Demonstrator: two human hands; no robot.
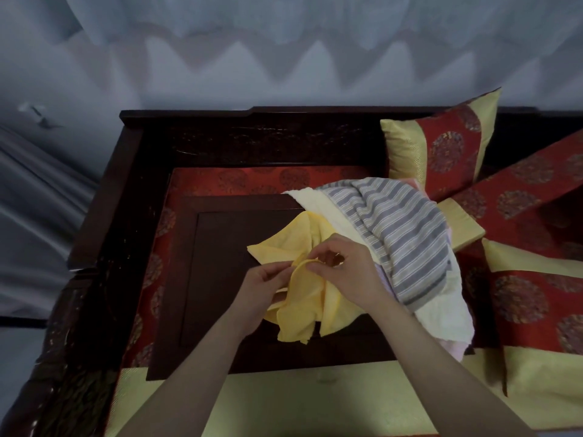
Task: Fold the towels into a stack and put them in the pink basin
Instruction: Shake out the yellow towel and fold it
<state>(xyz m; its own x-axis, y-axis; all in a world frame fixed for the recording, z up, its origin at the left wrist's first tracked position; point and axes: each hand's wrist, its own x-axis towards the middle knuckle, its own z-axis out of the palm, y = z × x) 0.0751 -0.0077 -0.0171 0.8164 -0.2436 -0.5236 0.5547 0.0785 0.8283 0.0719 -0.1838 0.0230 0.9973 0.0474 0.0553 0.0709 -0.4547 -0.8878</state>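
Dark wood forms the desk (220,279) at centre. Both hands, left hand (262,285) and right hand (350,269), pinch the yellow towel's (299,310) edge with their fingers; right of it lies a striped towel (397,228).

The dark wooden board (220,279) on the red cushion (202,181) bears a heap of towels (394,222).

Nothing readable anywhere in this one, tbh. The round medallions on the red cushions (448,152) on the right are just woven pattern, not lettering. The striped towel (394,222) only has stripes, and the yellow towel (299,298) is plain.
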